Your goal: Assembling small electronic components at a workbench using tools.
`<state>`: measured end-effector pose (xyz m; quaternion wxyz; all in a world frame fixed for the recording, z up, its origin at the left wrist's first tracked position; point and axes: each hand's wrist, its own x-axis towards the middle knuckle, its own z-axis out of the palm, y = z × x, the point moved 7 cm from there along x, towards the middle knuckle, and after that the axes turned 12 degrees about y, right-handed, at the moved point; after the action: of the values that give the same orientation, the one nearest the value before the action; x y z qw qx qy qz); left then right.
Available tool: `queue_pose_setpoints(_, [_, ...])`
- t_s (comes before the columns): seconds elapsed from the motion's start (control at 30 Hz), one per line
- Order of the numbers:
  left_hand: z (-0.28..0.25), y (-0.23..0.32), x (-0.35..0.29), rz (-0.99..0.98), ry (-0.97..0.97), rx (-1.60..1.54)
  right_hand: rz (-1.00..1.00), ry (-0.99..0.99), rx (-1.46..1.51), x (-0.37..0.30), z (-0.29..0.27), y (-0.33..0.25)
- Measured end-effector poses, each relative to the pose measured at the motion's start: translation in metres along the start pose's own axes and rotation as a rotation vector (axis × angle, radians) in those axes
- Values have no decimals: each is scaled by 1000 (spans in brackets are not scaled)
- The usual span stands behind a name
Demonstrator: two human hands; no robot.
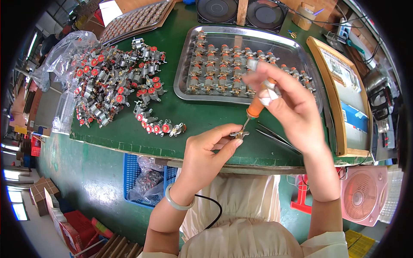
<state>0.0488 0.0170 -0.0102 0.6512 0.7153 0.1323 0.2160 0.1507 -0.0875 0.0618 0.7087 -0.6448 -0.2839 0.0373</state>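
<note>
My left hand [205,151] pinches a small metal motor [239,134] between thumb and fingers, just above the near edge of the table. In my right hand [297,109] is a screwdriver with an orange handle [254,107]. Its thin shaft points down and its tip meets the motor; the exact contact is too small to make out. White wraps cover fingertips of the right hand, and its fingers are partly blurred. Metal tweezers [278,141] lie on the table beside the right hand. A curved row of motors with red ends [157,128] lies left of my left hand.
A metal tray [180,88] holds rows of similar motors. A big heap of motors [101,86] lies at the left, against a clear plastic bag [64,53]. A wood-framed panel [320,64] stands right. Two black fans [217,9] are at the back; a blue crate [130,176] sits below.
</note>
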Motion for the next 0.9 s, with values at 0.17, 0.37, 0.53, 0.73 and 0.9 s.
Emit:
queue_pose_setpoints(0.17, [-1,1,1,57,39,-7,-292,-87,-717,2,-1,-14])
queue_pose_setpoints(0.37, [-1,0,1,4,31,-28,132,-108,185,8,2,1])
queue_pose_setpoints(0.53, [-1,0,2,59,41,-34,-324,-29,-543,4,0,-15])
queue_pose_setpoints(0.73, [-2,1,0,57,31,-20,108,-224,93,10,0,4])
queue_pose_setpoints(0.9, [-2,-2,-1,15,38,-28,25,-170,-378,20,-1,13])
